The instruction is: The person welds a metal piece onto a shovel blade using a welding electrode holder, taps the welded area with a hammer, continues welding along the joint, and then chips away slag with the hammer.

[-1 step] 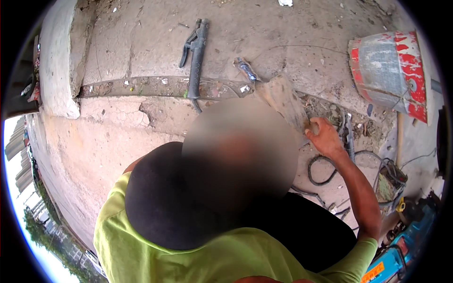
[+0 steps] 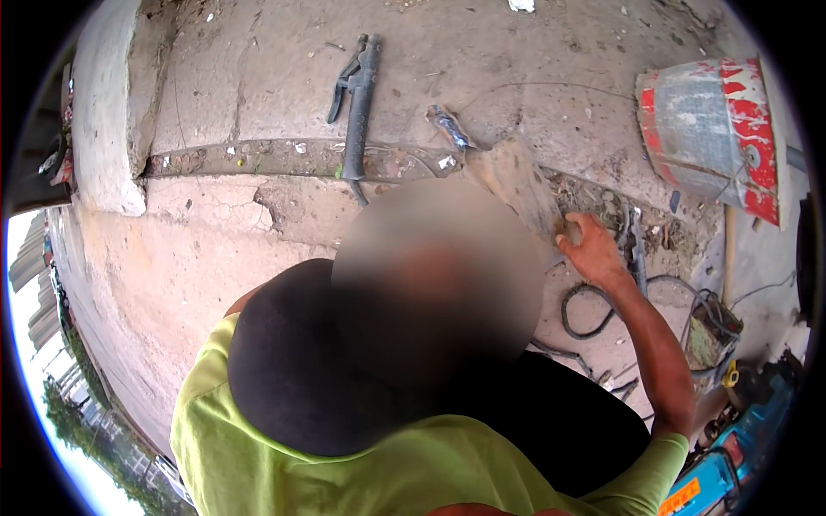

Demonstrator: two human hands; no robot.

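My right hand point(image 2: 594, 251) reaches up from the right, its fingers curved with a gap between thumb and forefinger. The fingertips are at the edge of a dusty grey-brown slab point(image 2: 516, 181), and contact cannot be made out. A round blurred patch covers the middle of the view. Inside it a reddish smear may be my left hand point(image 2: 430, 268), whose fingers are hidden. Past the patch a black welding electrode holder point(image 2: 357, 107) lies on the ground. A metal clamp-like tool point(image 2: 635, 245) lies just right of my right hand.
A battered red, white and grey bucket point(image 2: 705, 133) lies tipped at the far right. Black cable point(image 2: 564, 310) loops below my right hand. A teal power tool point(image 2: 740, 447) sits at the lower right. A concrete ledge point(image 2: 107, 112) runs along the left; a crumpled wrapper point(image 2: 447, 127) touches the slab.
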